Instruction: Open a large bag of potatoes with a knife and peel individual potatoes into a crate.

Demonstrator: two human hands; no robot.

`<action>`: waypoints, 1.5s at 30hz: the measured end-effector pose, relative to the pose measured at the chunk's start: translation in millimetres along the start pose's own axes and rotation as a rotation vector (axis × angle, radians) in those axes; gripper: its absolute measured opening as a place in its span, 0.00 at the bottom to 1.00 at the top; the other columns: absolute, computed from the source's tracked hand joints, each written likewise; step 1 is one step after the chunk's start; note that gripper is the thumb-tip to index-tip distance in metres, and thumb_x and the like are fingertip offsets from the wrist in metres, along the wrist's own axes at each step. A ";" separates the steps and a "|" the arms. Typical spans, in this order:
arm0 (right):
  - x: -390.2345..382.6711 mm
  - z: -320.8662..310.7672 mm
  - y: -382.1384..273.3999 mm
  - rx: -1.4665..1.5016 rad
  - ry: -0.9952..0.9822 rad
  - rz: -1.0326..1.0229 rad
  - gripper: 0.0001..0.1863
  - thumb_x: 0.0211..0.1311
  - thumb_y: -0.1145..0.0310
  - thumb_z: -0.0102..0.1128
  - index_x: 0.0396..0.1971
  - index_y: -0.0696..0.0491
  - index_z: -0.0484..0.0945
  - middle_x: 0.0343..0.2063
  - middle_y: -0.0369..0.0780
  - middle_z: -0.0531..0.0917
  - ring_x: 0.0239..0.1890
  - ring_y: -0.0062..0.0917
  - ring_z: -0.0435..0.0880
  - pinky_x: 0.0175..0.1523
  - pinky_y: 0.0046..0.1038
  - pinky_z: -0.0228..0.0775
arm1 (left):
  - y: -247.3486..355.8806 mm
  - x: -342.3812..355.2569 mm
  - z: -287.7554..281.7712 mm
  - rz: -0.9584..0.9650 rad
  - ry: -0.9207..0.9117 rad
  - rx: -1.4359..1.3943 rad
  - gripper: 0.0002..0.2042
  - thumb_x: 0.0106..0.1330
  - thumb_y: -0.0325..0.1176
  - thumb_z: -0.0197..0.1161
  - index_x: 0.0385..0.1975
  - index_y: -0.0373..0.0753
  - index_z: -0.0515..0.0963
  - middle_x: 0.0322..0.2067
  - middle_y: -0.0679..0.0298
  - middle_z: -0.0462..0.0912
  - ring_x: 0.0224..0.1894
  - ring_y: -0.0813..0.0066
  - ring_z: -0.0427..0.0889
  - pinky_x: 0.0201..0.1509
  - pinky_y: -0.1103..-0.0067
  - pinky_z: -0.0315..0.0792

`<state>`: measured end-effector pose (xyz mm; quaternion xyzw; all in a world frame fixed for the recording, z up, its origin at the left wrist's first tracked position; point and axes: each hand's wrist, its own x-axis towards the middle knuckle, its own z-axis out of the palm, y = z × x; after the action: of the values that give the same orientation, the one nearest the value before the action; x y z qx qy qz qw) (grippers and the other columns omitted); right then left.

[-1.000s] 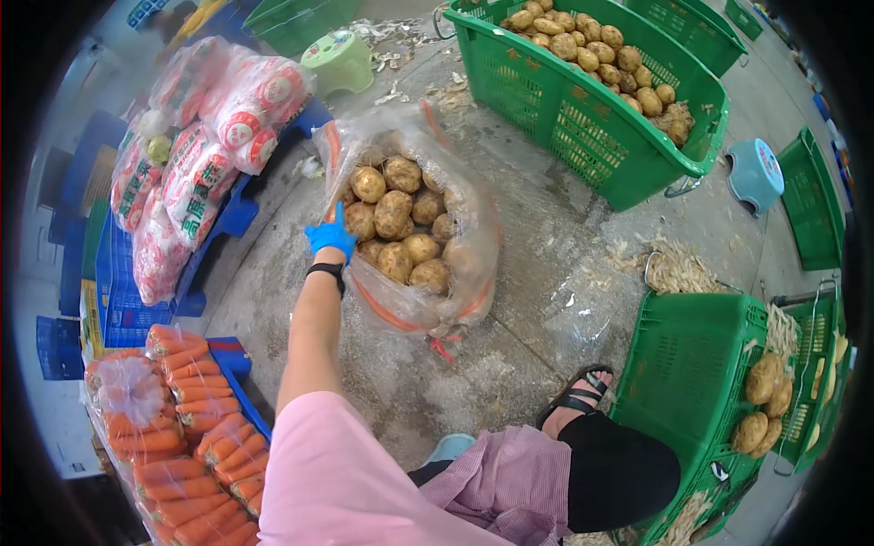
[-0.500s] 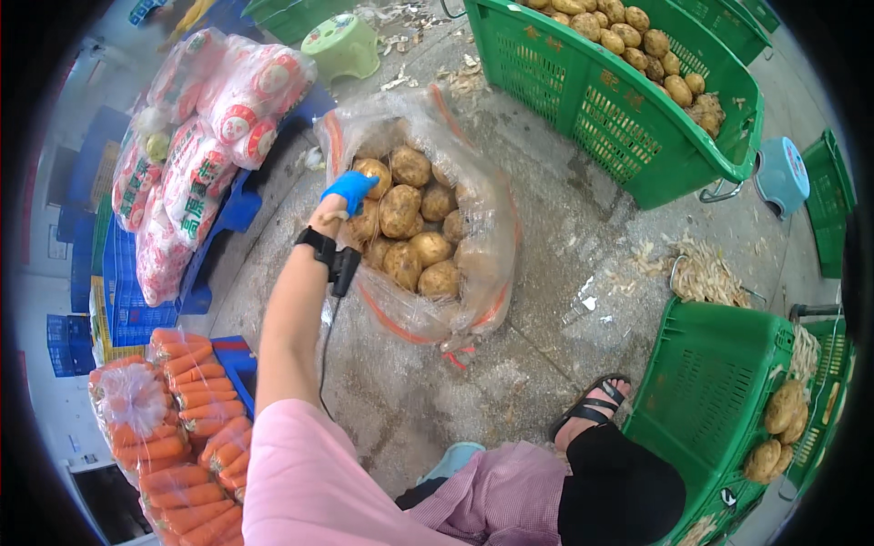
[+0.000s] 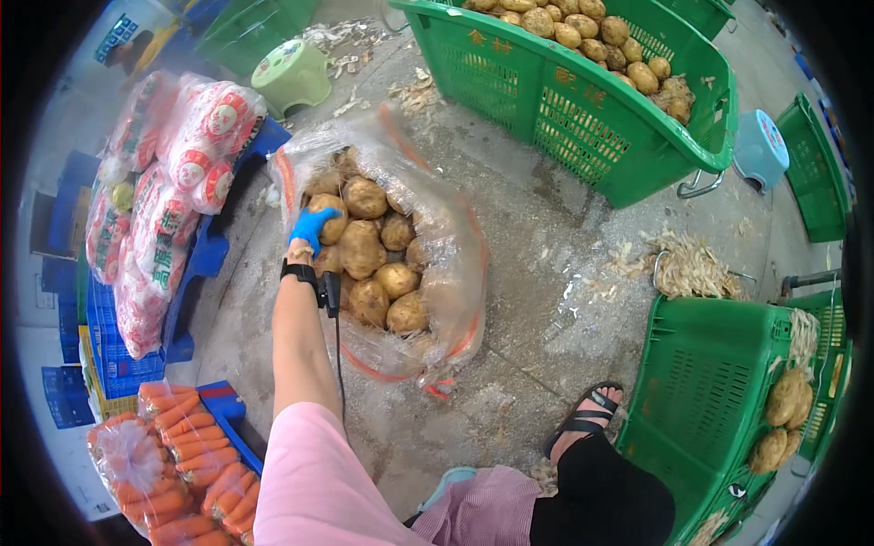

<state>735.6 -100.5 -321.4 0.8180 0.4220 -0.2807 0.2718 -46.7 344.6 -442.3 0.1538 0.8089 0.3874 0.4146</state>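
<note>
My left hand (image 3: pixel 312 226), in a blue glove with a dark band and cabled device at the wrist, grips a potato (image 3: pixel 332 231) at the upper-left side of an open translucent sack (image 3: pixel 451 246) with orange stripes. Other large, dirt-speckled potatoes (image 3: pixel 361 250) fill the sack around it, which rests on the concrete floor (image 3: pixel 537 300). My right hand is out of sight.
A green crate (image 3: pixel 574 127) of potatoes stands behind, more green crates (image 3: pixel 706 382) at right. Plastic bags of white-red packages (image 3: pixel 205 155) and bagged carrots (image 3: pixel 182 446) lie on blue crates at left. Stools (image 3: pixel 291 73), peels (image 3: pixel 687 268) and my sandalled foot (image 3: pixel 592 409) surround the sack.
My left hand's fingers, stretched out at the sack's left edge a second ago, now curl over a potato inside. The view has shifted a little.
</note>
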 end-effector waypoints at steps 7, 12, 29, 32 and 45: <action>12.1 5.2 -12.7 0.049 0.067 -0.078 0.18 0.52 0.59 0.46 0.35 0.57 0.70 0.26 0.49 0.76 0.27 0.40 0.75 0.29 0.32 0.65 | -16.0 -110.9 41.7 0.211 -0.546 -0.324 0.29 0.42 0.32 0.62 0.47 0.37 0.60 0.43 0.60 0.68 0.44 0.67 0.69 0.46 0.73 0.66; 50.9 5.8 -30.9 0.128 0.271 -0.180 0.18 0.52 0.60 0.48 0.38 0.58 0.70 0.27 0.50 0.76 0.27 0.39 0.75 0.29 0.31 0.65 | -2.1 -206.0 76.0 0.092 -0.884 -0.899 0.29 0.47 0.35 0.59 0.50 0.37 0.57 0.46 0.59 0.65 0.47 0.66 0.67 0.50 0.74 0.63; -82.8 18.2 4.3 0.711 0.777 0.252 0.17 0.54 0.61 0.44 0.37 0.60 0.71 0.33 0.51 0.74 0.36 0.36 0.74 0.39 0.31 0.64 | -12.6 -574.1 277.1 -0.869 -1.912 -0.632 0.20 0.51 0.42 0.57 0.43 0.43 0.64 0.39 0.66 0.71 0.39 0.78 0.71 0.43 0.76 0.67; -117.0 -11.5 -40.5 0.943 0.882 0.363 0.14 0.56 0.70 0.39 0.38 0.61 0.69 0.33 0.47 0.75 0.35 0.30 0.73 0.37 0.27 0.63 | -68.4 -593.4 279.8 0.598 -1.808 -0.375 0.21 0.52 0.44 0.56 0.44 0.43 0.64 0.41 0.64 0.71 0.40 0.76 0.71 0.42 0.74 0.68; -93.8 -53.5 -126.6 0.675 1.172 0.085 0.07 0.47 0.62 0.53 0.21 0.49 0.70 0.12 0.39 0.72 0.13 0.30 0.73 0.17 0.29 0.62 | -104.2 -600.4 300.8 -0.885 -1.765 0.116 0.24 0.51 0.48 0.54 0.47 0.47 0.62 0.45 0.64 0.67 0.46 0.70 0.67 0.45 0.73 0.66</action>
<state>595.6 -51.6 -245.9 0.8910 0.3564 0.1038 -0.2614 564.1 84.5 -296.8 0.0913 0.2119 -0.0964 0.9682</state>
